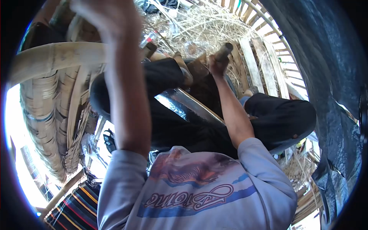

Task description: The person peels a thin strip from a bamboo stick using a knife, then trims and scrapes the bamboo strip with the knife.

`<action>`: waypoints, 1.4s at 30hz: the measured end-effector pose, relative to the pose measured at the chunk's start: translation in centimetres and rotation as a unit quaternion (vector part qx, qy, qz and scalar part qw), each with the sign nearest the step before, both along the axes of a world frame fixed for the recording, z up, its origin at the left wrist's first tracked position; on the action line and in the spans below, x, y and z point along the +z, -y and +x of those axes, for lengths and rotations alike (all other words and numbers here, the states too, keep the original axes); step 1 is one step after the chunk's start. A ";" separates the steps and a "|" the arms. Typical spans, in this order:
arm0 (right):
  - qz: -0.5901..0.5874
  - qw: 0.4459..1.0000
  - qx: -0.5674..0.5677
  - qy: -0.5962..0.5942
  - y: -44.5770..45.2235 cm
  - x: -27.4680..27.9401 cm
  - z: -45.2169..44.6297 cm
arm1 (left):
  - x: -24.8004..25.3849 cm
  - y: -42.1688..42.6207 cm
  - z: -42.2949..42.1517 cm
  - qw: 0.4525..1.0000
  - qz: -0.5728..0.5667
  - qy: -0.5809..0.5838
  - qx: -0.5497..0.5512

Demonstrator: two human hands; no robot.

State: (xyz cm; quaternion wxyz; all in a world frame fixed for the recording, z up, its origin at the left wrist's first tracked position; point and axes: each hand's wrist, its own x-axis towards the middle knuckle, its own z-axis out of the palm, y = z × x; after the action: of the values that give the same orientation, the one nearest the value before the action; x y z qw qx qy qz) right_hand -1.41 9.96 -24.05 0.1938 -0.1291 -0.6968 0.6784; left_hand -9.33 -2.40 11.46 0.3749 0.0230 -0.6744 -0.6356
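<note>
My right hand (218, 66) is closed round a thick, short wooden handle (223, 51), whose blunt end sticks out past my fingers. My left hand (105, 13) is raised at the upper left, above a thick bamboo pole (57, 57). Motion smears it and the frame's edge cuts it off, so its fingers cannot be made out. Across my lap, between my dark-trousered legs, lies a long, flat piece with a shiny surface (188, 102). A brown board (200, 69) stands just beyond it, close to my right hand.
Woven bamboo (42, 126) runs down the left side. Dry straw (207, 23) and wooden slats (251, 61) cover the ground ahead. A dark plastic sheet (326, 76) hangs on the right. Striped cloth (78, 207) lies at the lower left.
</note>
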 end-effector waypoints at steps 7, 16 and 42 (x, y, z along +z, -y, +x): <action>-0.114 0.984 -0.132 0.019 -4.2 -0.6 -0.3 | -7.7 -0.5 1.5 0.994 0.069 0.020 -0.087; -0.259 0.938 -0.227 -0.018 -8.2 6.1 0.2 | -5.0 -1.2 3.2 0.980 0.119 0.106 -0.121; -0.068 0.899 0.337 0.272 -12.7 17.2 8.6 | 3.2 6.2 -6.8 0.870 0.258 0.209 -0.365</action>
State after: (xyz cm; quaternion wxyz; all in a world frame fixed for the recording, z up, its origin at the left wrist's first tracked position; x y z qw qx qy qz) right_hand 7.16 22.69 -6.80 -0.2533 -0.0788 -0.6762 0.6873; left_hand -16.16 -8.62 14.68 -0.0532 0.0036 -0.5092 -0.8590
